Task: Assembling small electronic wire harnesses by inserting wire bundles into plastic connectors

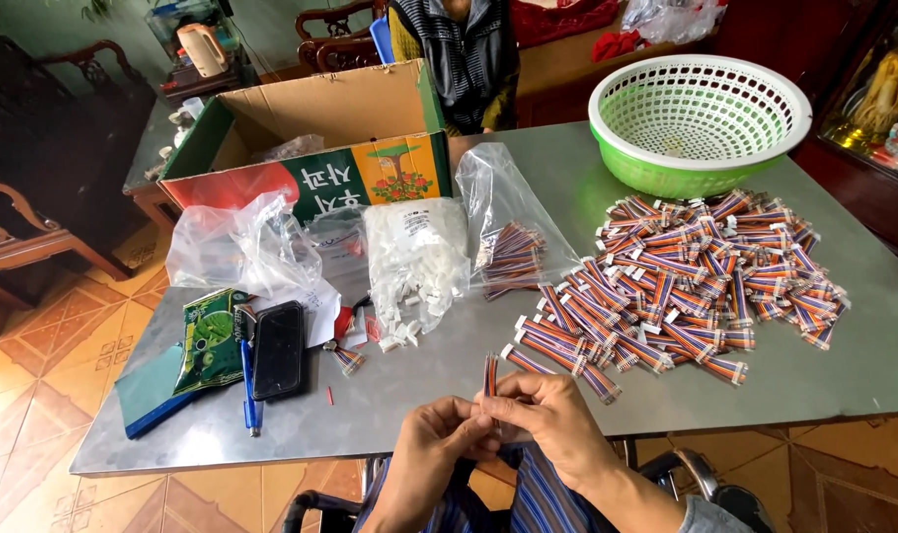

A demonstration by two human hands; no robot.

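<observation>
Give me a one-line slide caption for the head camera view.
Both hands hold a striped ribbon cable over a metal table beside a pile of finished cables.

My left hand and right hand cover the lower end of the striped ribbon cable, so I can't tell whether a connector sits there. My forearms run off the bottom edge. Upper centre, the seated person is cut off at the top. White connectors in the bag are too small to make out.
</observation>
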